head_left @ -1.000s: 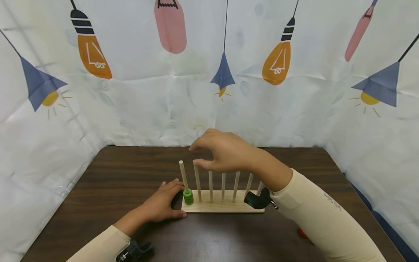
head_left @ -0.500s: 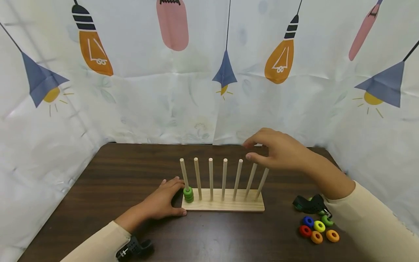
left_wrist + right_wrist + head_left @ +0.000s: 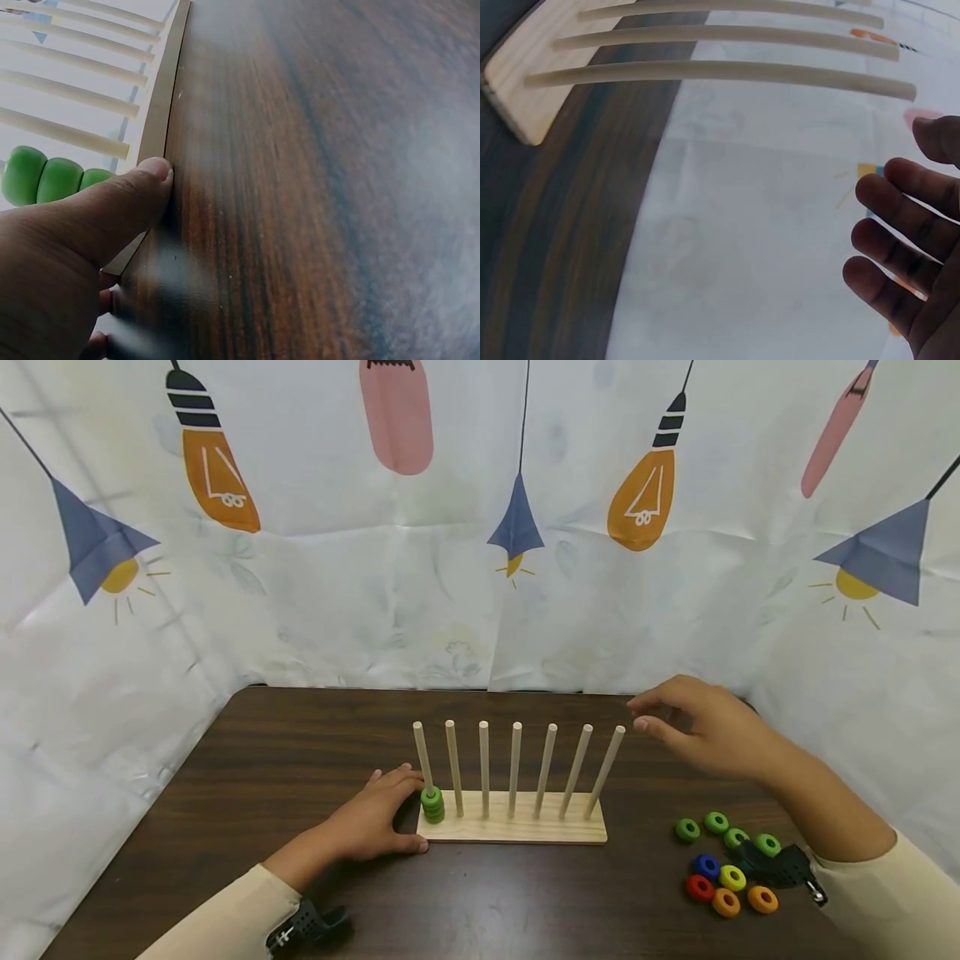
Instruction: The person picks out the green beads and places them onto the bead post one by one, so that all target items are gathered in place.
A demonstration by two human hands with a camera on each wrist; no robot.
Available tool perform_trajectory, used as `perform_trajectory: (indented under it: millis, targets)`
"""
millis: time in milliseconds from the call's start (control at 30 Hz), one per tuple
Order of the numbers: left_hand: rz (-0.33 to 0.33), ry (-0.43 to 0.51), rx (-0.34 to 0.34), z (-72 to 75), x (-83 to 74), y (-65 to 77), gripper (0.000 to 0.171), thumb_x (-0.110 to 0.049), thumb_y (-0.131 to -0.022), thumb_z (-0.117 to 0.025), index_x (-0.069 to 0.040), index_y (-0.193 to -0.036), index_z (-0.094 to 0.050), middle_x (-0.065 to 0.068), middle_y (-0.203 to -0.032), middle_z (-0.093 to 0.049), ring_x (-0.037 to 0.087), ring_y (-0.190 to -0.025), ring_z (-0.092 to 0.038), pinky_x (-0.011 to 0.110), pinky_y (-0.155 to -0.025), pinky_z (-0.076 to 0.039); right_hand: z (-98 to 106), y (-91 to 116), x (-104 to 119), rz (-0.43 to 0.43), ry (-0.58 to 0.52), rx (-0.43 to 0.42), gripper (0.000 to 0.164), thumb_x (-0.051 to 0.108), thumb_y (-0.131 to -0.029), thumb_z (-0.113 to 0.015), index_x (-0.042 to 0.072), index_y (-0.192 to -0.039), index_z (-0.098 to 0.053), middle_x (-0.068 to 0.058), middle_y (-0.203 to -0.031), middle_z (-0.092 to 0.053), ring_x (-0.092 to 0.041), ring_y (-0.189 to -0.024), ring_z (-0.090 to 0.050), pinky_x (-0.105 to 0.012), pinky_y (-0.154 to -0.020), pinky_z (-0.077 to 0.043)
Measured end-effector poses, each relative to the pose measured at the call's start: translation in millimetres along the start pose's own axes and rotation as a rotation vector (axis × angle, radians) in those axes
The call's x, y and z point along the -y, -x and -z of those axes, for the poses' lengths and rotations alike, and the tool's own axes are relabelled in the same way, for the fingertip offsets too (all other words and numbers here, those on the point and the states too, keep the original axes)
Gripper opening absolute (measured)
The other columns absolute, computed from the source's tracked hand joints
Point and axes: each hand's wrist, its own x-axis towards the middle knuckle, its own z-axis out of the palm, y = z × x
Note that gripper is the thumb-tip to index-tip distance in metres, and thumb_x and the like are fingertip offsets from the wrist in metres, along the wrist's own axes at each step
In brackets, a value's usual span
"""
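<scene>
A pale wooden peg stand [image 3: 517, 831] stands on the dark table, its row of upright pegs fixed along the base. Three green rings [image 3: 432, 806] are stacked on the leftmost peg; in the left wrist view these green rings [image 3: 60, 180] lie just beyond the thumb. My left hand [image 3: 375, 825] grips the left end of the base, thumb at the front edge and fingers round the far side. To the right of the rightmost peg, my right hand [image 3: 708, 727] hangs in the air with fingers loosely bent. Nothing is in that right hand [image 3: 915, 232].
Loose rings lie at the table's right: several green rings [image 3: 737, 838], a blue ring [image 3: 707, 857], a red ring [image 3: 693, 888], a yellow ring [image 3: 726, 884] and two orange rings [image 3: 719, 908]. A wrist strap [image 3: 772, 867] overlaps this group. A printed white sheet [image 3: 337, 610] hangs behind the table.
My right hand has moved rightward from above the left pegs to beyond the rightmost peg, uncovering the pegs and the loose rings. The left hand stays at the base.
</scene>
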Motion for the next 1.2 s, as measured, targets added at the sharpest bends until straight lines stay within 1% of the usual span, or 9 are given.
perform_trajectory:
  millis: [100, 233, 433, 500, 667, 833, 967, 1100, 1200]
  targets:
    - [0.001, -0.014, 0.002, -0.3, 0.8, 0.4, 0.079, -0.05, -0.081, -0.085, -0.007, -0.141, -0.056, 0.013, -0.152, -0.048, 0.037, -0.15, -0.03, 0.064, -0.119, -0.018, -2, 10, -4, -0.038, 0.03, -0.001, 0.023, 0.014, -0.093, -0.077, 0.018, -0.116, -0.074, 0.011, -0.108, -0.068, -0.005, -0.087, -0.061, -0.032, -0.07, -0.054]
    - [0.002, -0.026, 0.005, -1.1, 1.3, 0.8, 0.081, -0.05, -0.081, -0.085, -0.007, -0.142, -0.055, 0.012, -0.152, -0.049, 0.036, -0.15, -0.03, 0.063, -0.12, -0.018, -10, 27, -11, -0.137, 0.061, 0.014, 0.021, 0.019, -0.096, -0.074, 0.018, -0.117, -0.073, 0.008, -0.112, -0.069, -0.011, -0.091, -0.063, -0.037, -0.073, -0.055]
    - [-0.018, -0.031, -0.001, -1.8, 1.4, 0.4, 0.08, -0.05, -0.081, -0.085, -0.006, -0.141, -0.056, 0.013, -0.15, -0.05, 0.037, -0.149, -0.032, 0.065, -0.119, -0.02, -24, 53, -23, -0.251, 0.021, 0.081, 0.026, 0.027, -0.096, -0.075, 0.018, -0.12, -0.071, 0.005, -0.115, -0.068, -0.016, -0.096, -0.063, -0.039, -0.075, -0.055]
    - [-0.021, -0.034, -0.002, -1.9, 1.6, 0.2, 0.08, -0.05, -0.081, -0.085, -0.006, -0.141, -0.056, 0.013, -0.15, -0.05, 0.037, -0.149, -0.032, 0.065, -0.118, -0.02, -30, 61, -26, -0.285, 0.006, 0.109, 0.03, 0.031, -0.096, -0.076, 0.018, -0.122, -0.07, 0.003, -0.117, -0.067, -0.021, -0.101, -0.064, -0.043, -0.079, -0.055]
    - [-0.011, -0.037, -0.002, -1.4, 1.2, -0.4, 0.08, -0.05, -0.081, -0.085, -0.006, -0.141, -0.056, 0.013, -0.151, -0.05, 0.036, -0.149, -0.031, 0.063, -0.119, -0.02, -46, 80, -36, -0.305, -0.01, 0.161, 0.036, 0.034, -0.092, -0.08, 0.016, -0.122, -0.071, 0.001, -0.119, -0.066, -0.029, -0.11, -0.063, -0.053, -0.087, -0.055]
    - [-0.011, -0.032, -0.011, 0.1, 0.9, 0.8, 0.08, -0.049, -0.08, -0.086, -0.005, -0.139, -0.057, 0.014, -0.149, -0.051, 0.038, -0.148, -0.032, 0.064, -0.119, -0.02, -59, 97, -45, -0.302, -0.012, 0.207, 0.04, 0.036, -0.088, -0.083, 0.015, -0.12, -0.073, 0.005, -0.117, -0.067, -0.027, -0.109, -0.063, -0.051, -0.086, -0.056]
    - [-0.013, -0.029, -0.01, 1.1, 0.7, 1.8, 0.08, -0.05, -0.08, -0.086, -0.006, -0.14, -0.057, 0.014, -0.149, -0.051, 0.038, -0.148, -0.032, 0.065, -0.118, -0.02, -66, 110, -52, -0.367, -0.039, 0.268, 0.041, 0.042, -0.088, -0.081, 0.017, -0.119, -0.073, 0.001, -0.119, -0.066, -0.031, -0.112, -0.061, -0.053, -0.085, -0.057]
    - [-0.016, -0.033, -0.001, 0.0, 0.7, 2.1, 0.08, -0.051, -0.081, -0.085, -0.007, -0.141, -0.056, 0.013, -0.15, -0.05, 0.037, -0.149, -0.032, 0.065, -0.118, -0.02, -71, 124, -58, -0.408, -0.074, 0.312, 0.037, 0.041, -0.087, -0.082, 0.021, -0.116, -0.074, 0.001, -0.119, -0.066, -0.033, -0.112, -0.061, -0.051, -0.082, -0.058]
    - [-0.021, -0.034, -0.005, -0.7, 0.9, 1.7, 0.079, -0.051, -0.081, -0.085, -0.007, -0.141, -0.056, 0.013, -0.15, -0.05, 0.038, -0.149, -0.032, 0.065, -0.118, -0.02, -75, 129, -63, -0.408, -0.071, 0.322, 0.032, 0.039, -0.085, -0.084, 0.026, -0.113, -0.075, 0.006, -0.115, -0.067, -0.03, -0.111, -0.061, -0.048, -0.083, -0.058]
